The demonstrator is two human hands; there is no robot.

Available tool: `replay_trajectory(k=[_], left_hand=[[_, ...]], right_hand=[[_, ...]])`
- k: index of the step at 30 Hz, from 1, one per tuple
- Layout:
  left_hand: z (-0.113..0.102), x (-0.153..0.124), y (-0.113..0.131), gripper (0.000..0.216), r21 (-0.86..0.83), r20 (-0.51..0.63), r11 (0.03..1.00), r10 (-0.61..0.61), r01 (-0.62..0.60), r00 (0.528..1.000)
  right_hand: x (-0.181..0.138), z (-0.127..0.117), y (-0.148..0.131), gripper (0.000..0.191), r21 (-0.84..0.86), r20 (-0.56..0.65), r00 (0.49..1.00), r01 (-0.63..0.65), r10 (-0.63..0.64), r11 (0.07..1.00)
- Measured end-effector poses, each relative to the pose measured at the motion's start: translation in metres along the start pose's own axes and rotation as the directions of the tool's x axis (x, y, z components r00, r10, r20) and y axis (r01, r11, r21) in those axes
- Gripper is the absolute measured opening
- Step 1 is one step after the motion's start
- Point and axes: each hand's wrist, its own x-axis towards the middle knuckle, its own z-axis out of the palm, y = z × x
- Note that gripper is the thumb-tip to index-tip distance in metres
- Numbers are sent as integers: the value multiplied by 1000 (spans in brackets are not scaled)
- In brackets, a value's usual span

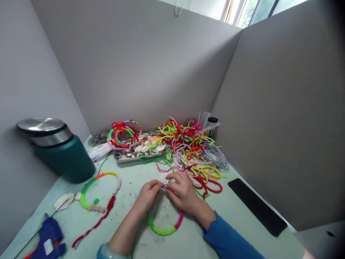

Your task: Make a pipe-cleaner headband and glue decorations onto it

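A ring wrapped in fuzzy pipe cleaner point(162, 232), green with a magenta stretch on its right, lies on the table between my forearms. My left hand point(148, 196) is closed, its thumb and index finger pinching the far side of the ring beside a small purple bit. My right hand point(182, 190) meets it there, thumb and fingertips closed around the same spot. My fingers cover much of the ring's far side. To the left lies another wrapped ring point(84, 192) in green, orange and yellow, with a loose red pipe cleaner point(94, 226) trailing from it.
A metal tray point(140, 160) of shells stands at the back, several wrapped rings point(122, 135) on it. Tangled pipe cleaners point(185, 138) heap beside it. A teal bottle point(63, 156) and a blue glue gun point(50, 237) are left; a black strip point(256, 207) lies right. Grey partitions enclose the table.
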Motion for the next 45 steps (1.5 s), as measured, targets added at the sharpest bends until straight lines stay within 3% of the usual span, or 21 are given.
replay_trajectory(k=[5,10,15,18,23,28,32,35,38,41,45], left_hand=[[-1,4,-4,23,26,0,996,86,-86,996],[-2,3,-5,24,172,70,954,236,-244,969],[-2,-5,0,28,300,136,901,285,-313,949],[0,-9,3,26,374,151,861,310,-345,939],[0,-8,6,27,387,136,857,311,-339,941],[-3,-3,1,26,247,82,938,228,-241,970],[-4,-1,-1,25,188,76,958,206,-217,976],[-3,-2,1,25,187,88,958,204,-217,975],[-3,-3,3,24,215,111,950,206,-226,972],[-3,-6,5,24,254,155,928,240,-273,958],[-1,-11,9,24,303,177,892,294,-337,939]], right_hand=[[-1,1,-2,10,81,-39,999,6,-3,997],[-1,7,-1,10,301,-83,982,-137,169,944],[3,9,1,11,455,54,914,-381,402,805],[4,10,7,11,562,180,864,-483,471,672],[1,15,14,15,641,304,818,-555,489,531],[1,15,16,26,681,270,799,-553,538,480],[2,13,17,20,714,197,826,-491,528,500],[1,14,17,15,729,222,853,-467,472,501],[0,15,16,12,731,273,849,-488,452,477],[0,14,16,14,735,336,820,-536,463,416],[1,9,15,18,731,520,717,-655,464,192]])
